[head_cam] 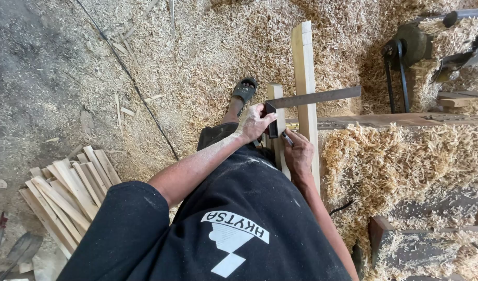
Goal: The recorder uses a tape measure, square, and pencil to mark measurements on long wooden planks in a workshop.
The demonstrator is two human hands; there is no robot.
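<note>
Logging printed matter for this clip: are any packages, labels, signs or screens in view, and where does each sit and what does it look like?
Packages, labels, signs, screens: none in view.
Only printed item: a white graphic on the person's black shirt, bottom centre of the head view; a curved band of lettering above stepped blocks and a diamond shape.

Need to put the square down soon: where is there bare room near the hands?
Bare grey floor left of the cable, above the slat pile. Crowded by the left hand, right hand, square and boards; shavings cover the right.
</note>
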